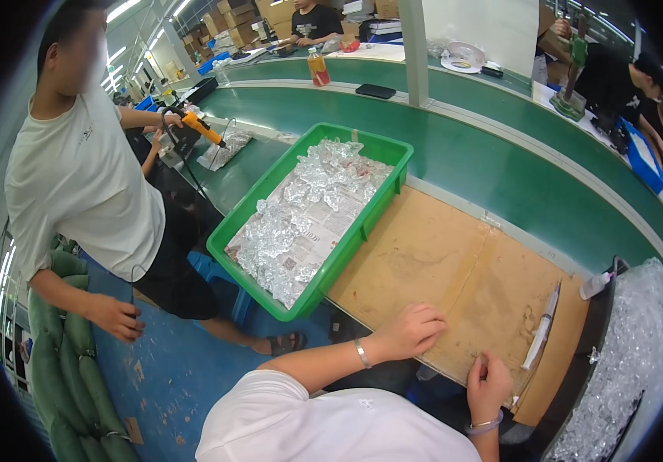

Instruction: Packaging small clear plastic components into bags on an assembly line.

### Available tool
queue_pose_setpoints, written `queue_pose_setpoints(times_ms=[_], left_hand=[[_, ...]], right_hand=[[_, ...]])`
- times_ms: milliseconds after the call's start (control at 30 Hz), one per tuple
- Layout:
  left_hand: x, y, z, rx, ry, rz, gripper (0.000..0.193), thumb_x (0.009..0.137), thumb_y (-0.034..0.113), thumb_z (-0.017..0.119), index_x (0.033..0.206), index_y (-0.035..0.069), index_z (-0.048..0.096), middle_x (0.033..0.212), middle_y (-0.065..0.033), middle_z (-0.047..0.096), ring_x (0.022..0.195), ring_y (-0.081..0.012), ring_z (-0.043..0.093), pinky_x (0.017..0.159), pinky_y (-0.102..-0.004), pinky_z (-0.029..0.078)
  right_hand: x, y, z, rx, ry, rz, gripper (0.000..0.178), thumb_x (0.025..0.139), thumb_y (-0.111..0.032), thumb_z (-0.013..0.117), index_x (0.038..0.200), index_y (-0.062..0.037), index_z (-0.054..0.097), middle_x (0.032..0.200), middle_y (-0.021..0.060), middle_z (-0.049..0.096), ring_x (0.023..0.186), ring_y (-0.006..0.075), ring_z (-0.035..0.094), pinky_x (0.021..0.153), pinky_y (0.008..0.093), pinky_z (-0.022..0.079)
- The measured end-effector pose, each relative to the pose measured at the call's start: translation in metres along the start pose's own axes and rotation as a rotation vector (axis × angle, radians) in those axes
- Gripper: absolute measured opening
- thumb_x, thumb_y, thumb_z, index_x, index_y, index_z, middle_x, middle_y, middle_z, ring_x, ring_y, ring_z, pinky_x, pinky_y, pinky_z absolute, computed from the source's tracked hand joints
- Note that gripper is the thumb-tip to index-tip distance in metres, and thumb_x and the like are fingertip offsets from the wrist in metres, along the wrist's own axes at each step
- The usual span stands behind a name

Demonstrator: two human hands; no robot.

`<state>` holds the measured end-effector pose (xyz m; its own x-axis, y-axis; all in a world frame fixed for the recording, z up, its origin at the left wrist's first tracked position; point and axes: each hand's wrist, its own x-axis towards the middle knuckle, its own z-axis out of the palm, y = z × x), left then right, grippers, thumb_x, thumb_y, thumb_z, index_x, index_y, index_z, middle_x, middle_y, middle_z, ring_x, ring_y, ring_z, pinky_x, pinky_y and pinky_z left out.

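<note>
My left hand point(411, 333) rests at the near edge of a brown cardboard sheet point(439, 254), its fingers curled together. Whatever it may hold is hidden. To its right, my right hand point(490, 383) is closed near the same edge, thumb and fingers bent inward. Any small thing between those fingers cannot be made out. A slim white-and-grey knife-like tool point(543, 325) lies on the cardboard, beyond my right hand and to its right. Left of the sheet stands a green tray point(357, 250), lined with newspaper point(324, 239) and holding many clear plastic pieces point(274, 239).
A black bin point(595, 354) with clear plastic pieces in a bag point(632, 362) stands at the right, beside a small white bottle point(595, 286). At the left, a person point(93, 169) holds an orange electric screwdriver point(203, 128). A green ledge point(493, 185) runs behind the cardboard.
</note>
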<state>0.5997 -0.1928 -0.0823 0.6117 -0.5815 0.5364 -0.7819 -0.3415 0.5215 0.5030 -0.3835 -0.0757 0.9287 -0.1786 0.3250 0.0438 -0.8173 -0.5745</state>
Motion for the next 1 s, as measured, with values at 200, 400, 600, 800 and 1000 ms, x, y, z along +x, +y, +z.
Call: queue_pose_setpoints(times_ms=[200,400,600,800,1000], left_hand=[[-0.0011,-0.0003,0.0009,0.023,0.006,0.003,0.012,0.071,0.005,0.058,0.083,0.005,0.057,0.088,-0.0070,0.055,0.086,-0.0244,0.052,0.074,-0.0341,0.042],[-0.0015,0.0010,-0.0004,0.016,0.018,-0.019,0.013,0.071,0.005,0.058,0.084,0.004,0.056,0.088,-0.0068,0.055,0.086,-0.0243,0.052,0.075,-0.0342,0.042],[-0.0018,-0.0001,-0.0002,-0.001,0.006,-0.002,0.014,0.070,0.006,0.059,0.084,0.004,0.056,0.088,-0.0066,0.055,0.085,-0.0241,0.052,0.075,-0.0339,0.042],[-0.0030,-0.0021,0.0007,0.009,0.004,0.007,0.015,0.070,0.006,0.059,0.084,0.004,0.057,0.089,-0.0066,0.055,0.085,-0.0239,0.052,0.074,-0.0336,0.041],[-0.0019,-0.0009,0.0005,0.005,0.000,-0.004,0.014,0.070,0.005,0.059,0.084,0.005,0.057,0.089,-0.0066,0.056,0.086,-0.0239,0.052,0.075,-0.0338,0.041]], right_hand=[[0.0003,-0.0001,-0.0002,0.004,-0.012,0.006,0.014,0.074,-0.008,0.057,0.087,-0.0035,0.057,0.059,0.0085,0.050,0.051,0.0251,0.051,0.048,0.0353,0.039],[-0.0008,0.0003,0.0005,0.013,-0.003,0.014,0.015,0.073,-0.008,0.057,0.087,-0.0033,0.057,0.058,0.0084,0.050,0.051,0.0248,0.050,0.048,0.0350,0.039],[-0.0004,0.0011,0.0007,0.010,-0.004,-0.006,0.014,0.073,-0.007,0.057,0.087,-0.0025,0.057,0.058,0.0087,0.050,0.050,0.0244,0.050,0.048,0.0345,0.039],[-0.0007,0.0003,0.0013,0.012,0.020,0.014,0.015,0.073,-0.007,0.057,0.087,-0.0025,0.057,0.058,0.0089,0.051,0.050,0.0246,0.051,0.048,0.0347,0.039],[-0.0006,0.0014,0.0009,0.016,0.013,0.009,0.015,0.073,-0.007,0.057,0.087,-0.0023,0.057,0.058,0.0087,0.050,0.050,0.0246,0.050,0.048,0.0348,0.039]])
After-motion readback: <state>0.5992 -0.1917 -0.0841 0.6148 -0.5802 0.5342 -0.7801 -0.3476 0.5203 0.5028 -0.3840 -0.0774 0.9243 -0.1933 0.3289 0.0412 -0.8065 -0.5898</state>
